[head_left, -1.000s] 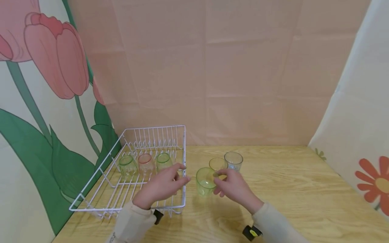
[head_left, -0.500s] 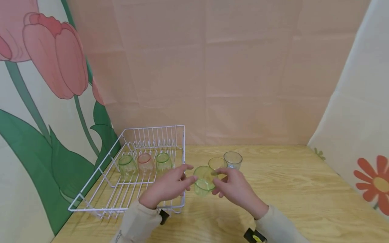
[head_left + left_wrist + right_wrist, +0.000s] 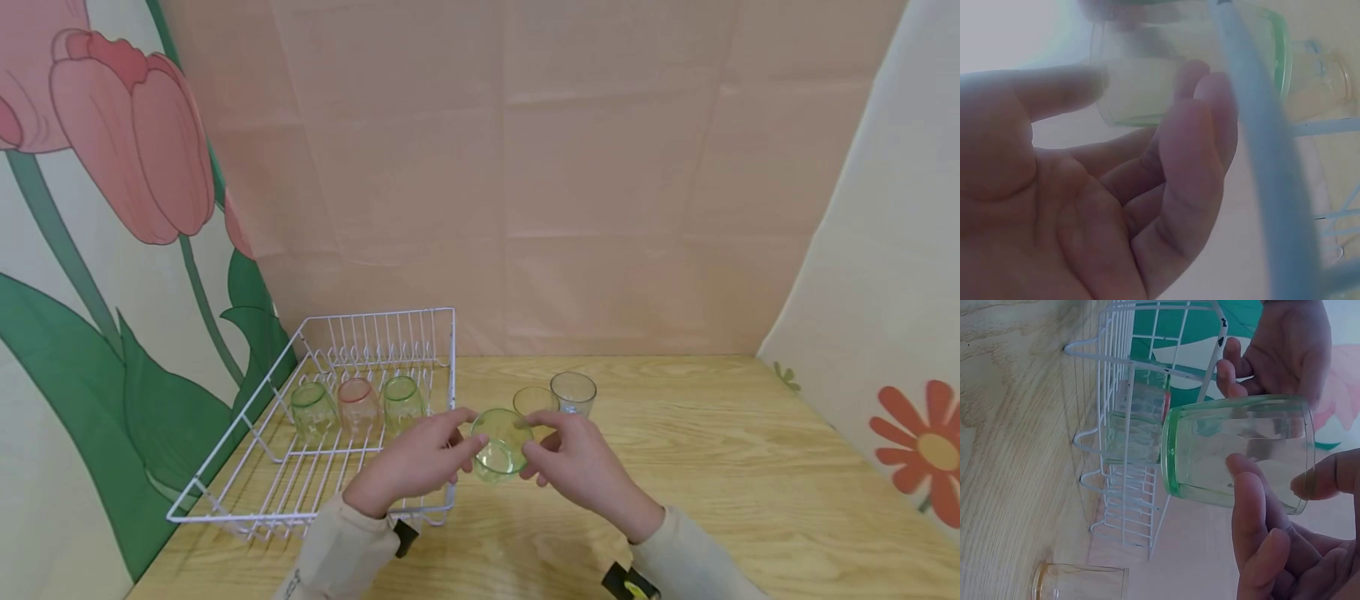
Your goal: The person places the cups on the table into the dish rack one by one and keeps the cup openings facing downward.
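A light green drinking glass [image 3: 498,448] is held upright by its rim between both hands, and the right wrist view shows its thick green base raised off the table. My left hand [image 3: 416,457] pinches the near left side of the rim, thumb on the edge and other fingers along the outer wall. On the opposite side my right hand [image 3: 588,468] holds the rim between thumb and fingers. Behind the right hand stand a yellow glass [image 3: 531,398], partly hidden, and a grey-tinted glass [image 3: 573,390].
A white wire dish rack [image 3: 311,518] stands left on the wooden table [image 3: 697,467]. Inside it, a green glass [image 3: 313,412], a pink glass [image 3: 360,408] and another green glass [image 3: 403,404] sit upside down in a row. The rack's right rim passes close by my left hand.
My left hand has moved right and taken hold of the green glass's rim. The glass and my right hand have shifted slightly left, and the glass has come up off the table.
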